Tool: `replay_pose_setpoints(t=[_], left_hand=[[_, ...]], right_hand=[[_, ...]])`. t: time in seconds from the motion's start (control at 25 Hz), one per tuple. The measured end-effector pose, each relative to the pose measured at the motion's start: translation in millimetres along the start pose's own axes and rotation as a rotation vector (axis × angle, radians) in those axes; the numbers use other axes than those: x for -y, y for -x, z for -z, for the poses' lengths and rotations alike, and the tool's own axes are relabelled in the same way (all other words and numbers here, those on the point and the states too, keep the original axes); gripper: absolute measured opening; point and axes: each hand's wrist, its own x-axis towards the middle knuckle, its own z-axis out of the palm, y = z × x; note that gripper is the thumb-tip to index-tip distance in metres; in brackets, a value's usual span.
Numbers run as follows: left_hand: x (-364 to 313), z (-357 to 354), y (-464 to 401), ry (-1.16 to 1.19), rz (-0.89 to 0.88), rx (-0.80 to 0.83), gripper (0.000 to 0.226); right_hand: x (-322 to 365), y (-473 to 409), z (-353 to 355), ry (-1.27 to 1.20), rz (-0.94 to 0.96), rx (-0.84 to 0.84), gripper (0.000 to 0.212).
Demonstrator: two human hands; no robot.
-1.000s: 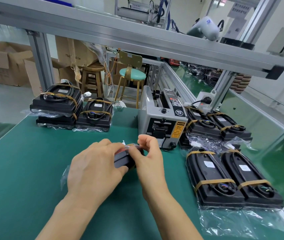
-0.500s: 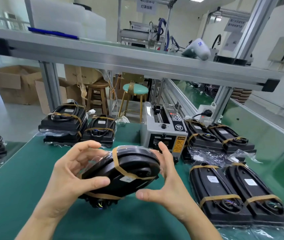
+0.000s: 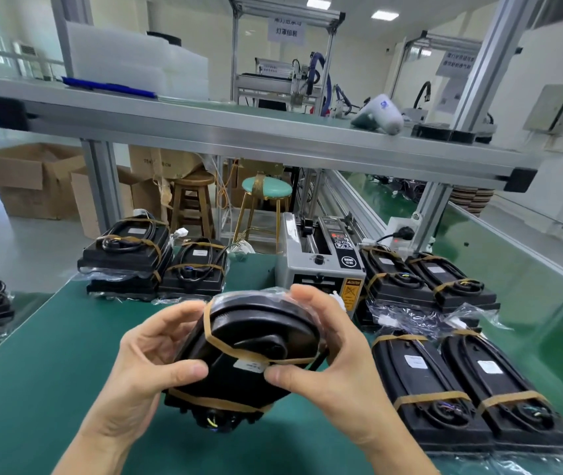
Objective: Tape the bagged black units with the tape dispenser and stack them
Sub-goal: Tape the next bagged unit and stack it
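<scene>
Both hands, left (image 3: 143,365) and right (image 3: 324,354), gripping a bagged black unit (image 3: 249,351) above the bench; tape bands on. Next, I reckon: stack it on the taped pile (image 3: 156,265).

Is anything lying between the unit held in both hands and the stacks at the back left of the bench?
Nothing visible does. The left hand and right hand hold the bagged unit above the green mat; the mat between it and the back-left stacks shows bare. The tape dispenser stands off to the right.
</scene>
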Motion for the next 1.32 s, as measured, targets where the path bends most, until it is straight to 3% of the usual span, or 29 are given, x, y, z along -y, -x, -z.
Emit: replay_pose_setpoints(t=[0.28,0.4,0.48,0.56,0.68,0.8,0.96,1.08,1.32], left_hand=[[8.5,-0.8,4.0,0.066,0.066,0.053,0.06],[4.1,14.0,2.8,-0.026,0.229,0.372,0.084],[4.8,24.4,7.2,-0.107,0.326,0.451,0.08],[10.5,29.8,13.6,-0.134,0.339,0.251,0.062],[19.2,32.9,17.9,0.075,0.417,-0.099,0.045],[10.8,28.8,3.8,0.139,0.443,-0.256,0.035],[8.1,19.3,-54.9,0.108,0.453,-0.535,0.024],[20.2,7.8,-108.6,0.118,0.515,-0.622,0.024],[69.5,-7.9,-167.3,0.048,0.684,-0.684,0.057]], right_hand=[[2.9,-2.7,-16.1,-0.122,0.19,-0.124,0.072],[-3.8,-7.7,-19.2,-0.244,0.127,-0.213,0.067],[-8.0,-14.7,-16.9,-0.294,0.069,-0.259,0.067],[-6.0,-26.3,-18.5,-0.265,0.014,-0.227,0.065],[4.5,-54.5,-31.5,-0.051,-0.028,-0.079,0.056],[5.0,-78.2,-46.7,0.267,-0.006,0.015,0.06],[-18.0,-63.2,-50.9,0.356,-0.1,0.036,0.07],[-39.7,-37.2,-43.6,0.369,-0.193,0.06,0.072],[-44.3,-18.1,19.7,0.616,-0.241,0.082,0.074]])
